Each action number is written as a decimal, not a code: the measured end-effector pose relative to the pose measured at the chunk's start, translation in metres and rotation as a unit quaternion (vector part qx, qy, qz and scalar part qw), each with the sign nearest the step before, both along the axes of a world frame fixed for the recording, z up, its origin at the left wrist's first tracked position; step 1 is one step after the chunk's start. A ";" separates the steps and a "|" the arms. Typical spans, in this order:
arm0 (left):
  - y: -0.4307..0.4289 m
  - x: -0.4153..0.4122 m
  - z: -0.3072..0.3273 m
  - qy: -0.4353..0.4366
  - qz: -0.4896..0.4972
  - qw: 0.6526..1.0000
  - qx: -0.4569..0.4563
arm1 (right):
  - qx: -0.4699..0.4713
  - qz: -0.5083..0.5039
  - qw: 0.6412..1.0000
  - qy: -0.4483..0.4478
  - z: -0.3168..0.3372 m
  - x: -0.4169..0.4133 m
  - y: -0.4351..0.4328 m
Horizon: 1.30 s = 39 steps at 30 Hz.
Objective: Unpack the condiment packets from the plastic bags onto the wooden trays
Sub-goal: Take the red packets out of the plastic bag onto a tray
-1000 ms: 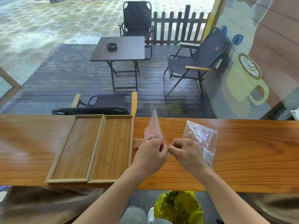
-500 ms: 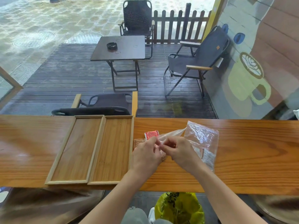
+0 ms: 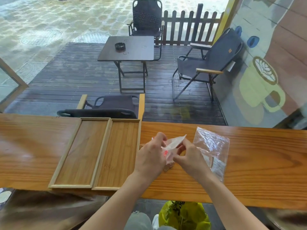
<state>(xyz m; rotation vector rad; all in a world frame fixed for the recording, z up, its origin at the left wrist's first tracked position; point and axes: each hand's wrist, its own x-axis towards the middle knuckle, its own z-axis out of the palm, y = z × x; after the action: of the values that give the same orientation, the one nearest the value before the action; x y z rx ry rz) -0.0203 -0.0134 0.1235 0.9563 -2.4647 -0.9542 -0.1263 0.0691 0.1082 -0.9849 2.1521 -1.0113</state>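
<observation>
Two bare wooden trays, the left tray [image 3: 79, 153] and the right tray [image 3: 118, 153], lie side by side on the wooden counter [image 3: 257, 171]. Just right of them, my left hand [image 3: 151, 156] and my right hand [image 3: 191, 156] both pinch a small clear plastic bag [image 3: 174, 141] held low over the counter. A red condiment packet [image 3: 166, 153] shows through the bag between my hands, and a brownish packet edge [image 3: 168, 168] peeks out below. A second clear bag [image 3: 211, 145] holding a white packet [image 3: 217, 166] lies flat to the right.
Beyond the counter's far edge is a deck with folding chairs [image 3: 207, 67] and a dark table [image 3: 127, 48]. A chair back [image 3: 108, 107] sits right behind the trays. A yellow-green bag [image 3: 184, 216] is on the floor under the counter.
The small bag stood upright a second ago; it has been tipped down toward the counter between my hands. My hands have spread slightly apart. The trays and second bag stayed put.
</observation>
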 end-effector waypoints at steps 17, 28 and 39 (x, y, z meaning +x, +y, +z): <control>-0.035 0.007 0.009 0.006 0.116 0.993 -0.037 | 0.002 -0.134 0.990 0.051 0.007 -0.034 0.000; -0.025 0.038 -0.008 0.129 0.074 0.980 0.128 | -0.071 -0.131 0.988 -0.037 0.019 -0.013 -0.024; -0.011 0.030 -0.043 0.106 0.079 0.985 0.110 | -0.170 -0.108 0.969 -0.146 0.039 0.019 -0.026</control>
<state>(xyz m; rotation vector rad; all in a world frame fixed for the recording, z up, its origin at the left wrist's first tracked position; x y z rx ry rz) 0.0102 -0.0246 0.0805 1.0420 -2.1083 -1.2221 -0.1073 0.0435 0.1475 -0.7007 1.9039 -1.5652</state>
